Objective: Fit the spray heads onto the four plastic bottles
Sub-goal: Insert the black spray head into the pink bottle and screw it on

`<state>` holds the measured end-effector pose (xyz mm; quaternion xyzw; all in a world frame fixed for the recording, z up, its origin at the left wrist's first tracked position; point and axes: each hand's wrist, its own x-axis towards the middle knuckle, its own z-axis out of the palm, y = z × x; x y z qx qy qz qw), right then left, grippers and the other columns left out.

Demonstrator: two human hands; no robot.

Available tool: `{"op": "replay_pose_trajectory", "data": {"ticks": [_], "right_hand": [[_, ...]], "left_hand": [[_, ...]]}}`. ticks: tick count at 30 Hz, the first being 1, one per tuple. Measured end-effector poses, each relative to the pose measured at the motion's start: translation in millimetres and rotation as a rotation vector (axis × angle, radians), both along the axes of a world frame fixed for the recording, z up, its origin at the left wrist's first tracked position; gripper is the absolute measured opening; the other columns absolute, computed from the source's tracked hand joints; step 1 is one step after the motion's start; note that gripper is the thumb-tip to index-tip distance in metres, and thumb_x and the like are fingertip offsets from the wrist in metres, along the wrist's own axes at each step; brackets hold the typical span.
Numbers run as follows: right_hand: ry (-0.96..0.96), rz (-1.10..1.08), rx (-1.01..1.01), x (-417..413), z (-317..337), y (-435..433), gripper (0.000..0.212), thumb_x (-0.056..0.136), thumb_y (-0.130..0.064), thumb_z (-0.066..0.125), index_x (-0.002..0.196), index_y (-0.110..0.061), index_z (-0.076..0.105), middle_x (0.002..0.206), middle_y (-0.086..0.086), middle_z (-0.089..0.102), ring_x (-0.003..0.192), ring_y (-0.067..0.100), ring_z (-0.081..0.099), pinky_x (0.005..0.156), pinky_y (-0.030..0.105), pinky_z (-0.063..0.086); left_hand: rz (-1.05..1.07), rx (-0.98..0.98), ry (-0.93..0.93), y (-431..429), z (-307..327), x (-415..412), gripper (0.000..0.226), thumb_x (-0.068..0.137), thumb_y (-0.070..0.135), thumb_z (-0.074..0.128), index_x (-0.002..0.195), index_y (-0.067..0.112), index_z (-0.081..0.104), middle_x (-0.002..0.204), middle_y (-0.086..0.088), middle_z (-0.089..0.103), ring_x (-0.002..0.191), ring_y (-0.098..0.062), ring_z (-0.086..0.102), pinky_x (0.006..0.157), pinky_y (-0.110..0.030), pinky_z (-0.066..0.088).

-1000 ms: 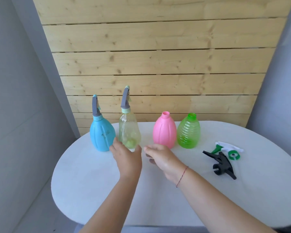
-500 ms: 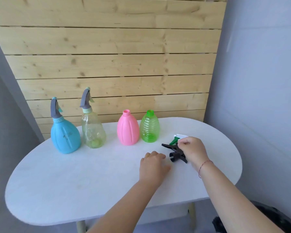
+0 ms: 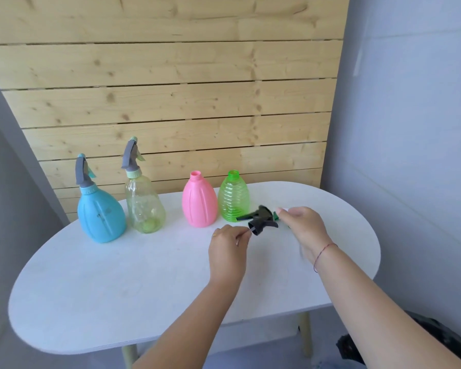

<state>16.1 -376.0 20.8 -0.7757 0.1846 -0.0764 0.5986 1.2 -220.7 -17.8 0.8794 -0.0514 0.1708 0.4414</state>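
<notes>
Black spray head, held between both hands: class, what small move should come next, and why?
Probably carry the black spray head to the pink bottle, the nearer open neck. The blue bottle and clear bottle are already capped.

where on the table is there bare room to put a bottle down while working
The white table is bare across its near half, in front of the blue bottle and clear bottle. It is crowded at the far right, where both hands hold the black spray head beside the pink bottle and green bottle.
</notes>
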Motion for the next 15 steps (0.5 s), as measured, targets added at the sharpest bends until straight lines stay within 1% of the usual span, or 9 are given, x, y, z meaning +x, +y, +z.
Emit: {"op": "replay_pose_trajectory", "data": {"ticks": [1,3,4,6,9,11,12,13,15], "right_hand": [[0.041,0.025,0.103,-2.4,5.0,3.5,0.038,0.084,-0.035,0.066,0.088,0.003,0.064,0.083,0.022,0.06,0.077,0.025,0.046,0.065,0.028,0.042],[0.173,0.106,0.334,-9.0,15.1,14.5,0.041,0.083,-0.04,0.067,0.102,-0.004,0.065,0.088,0.017,0.064,0.075,0.027,0.06,0.065,0.03,0.053],[0.206,0.146,0.411,-11.5,18.3,20.8,0.038,0.082,-0.041,0.068,0.102,-0.008,0.065,0.089,0.014,0.066,0.079,0.027,0.065,0.065,0.031,0.055],[0.194,0.2,0.501,-14.2,21.5,30.0,0.03,0.083,-0.035,0.069,0.097,-0.009,0.065,0.09,0.012,0.069,0.083,0.026,0.067,0.067,0.032,0.056],[0.108,0.22,0.584,-15.7,22.6,42.9,0.013,0.084,-0.017,0.069,0.091,-0.007,0.064,0.086,0.012,0.069,0.077,0.025,0.066,0.072,0.032,0.057],[0.052,0.209,0.603,-15.2,22.6,47.4,0.012,0.084,-0.01,0.069,0.093,-0.004,0.064,0.086,0.013,0.067,0.077,0.025,0.065,0.072,0.032,0.058],[0.027,0.197,0.598,-14.7,22.6,48.7,0.011,0.083,-0.008,0.069,0.092,-0.004,0.065,0.085,0.012,0.066,0.075,0.024,0.064,0.07,0.031,0.06],[0.006,0.18,0.584,-13.3,21.9,50.1,0.008,0.083,-0.008,0.069,0.089,-0.005,0.065,0.082,0.012,0.066,0.073,0.023,0.063,0.067,0.029,0.061],[-0.022,0.139,0.533,-11.9,21.0,49.9,0.007,0.083,-0.01,0.07,0.084,-0.006,0.064,0.078,0.01,0.065,0.069,0.021,0.062,0.061,0.025,0.06]], "left_hand": [[0.015,-0.038,-0.025,4.2,3.8,-1.4,0.015,0.091,0.015,0.06,0.09,0.013,0.075,0.085,-0.005,0.067,0.085,-0.023,0.053,0.068,-0.026,0.034],[0.021,-0.085,-0.058,10.8,10.8,-5.2,0.014,0.091,0.016,0.061,0.091,0.015,0.075,0.087,-0.002,0.068,0.087,-0.019,0.053,0.071,-0.023,0.037],[0.01,-0.089,-0.069,13.3,13.3,-7.6,0.014,0.091,0.016,0.061,0.092,0.015,0.075,0.087,-0.002,0.068,0.088,-0.018,0.054,0.073,-0.023,0.039],[-0.026,-0.081,-0.092,15.2,16.9,-12.0,0.013,0.091,0.016,0.062,0.092,0.015,0.075,0.088,-0.002,0.068,0.088,-0.016,0.054,0.076,-0.024,0.042],[-0.092,-0.095,-0.108,18.9,20.0,-15.3,0.012,0.089,0.019,0.065,0.093,0.018,0.076,0.086,-0.001,0.068,0.084,-0.013,0.054,0.073,-0.019,0.042],[-0.116,-0.135,-0.083,23.7,22.4,-13.3,0.011,0.088,0.025,0.066,0.093,0.02,0.075,0.088,0.002,0.068,0.082,-0.008,0.055,0.073,-0.021,0.041],[-0.09,-0.162,-0.084,27.6,23.2,-9.8,0.014,0.087,0.028,0.067,0.097,0.02,0.073,0.094,0.004,0.067,0.085,-0.009,0.056,0.076,-0.024,0.043],[-0.025,-0.189,-0.098,33.5,23.0,-3.3,0.024,0.085,0.032,0.069,0.105,0.019,0.069,0.103,0.004,0.064,0.092,-0.011,0.056,0.082,-0.028,0.044],[0.141,-0.256,-0.085,47.0,20.9,14.0,0.057,0.08,0.037,0.072,0.129,0.015,0.052,0.127,-0.002,0.049,0.116,-0.019,0.048,0.099,-0.036,0.041]]}}
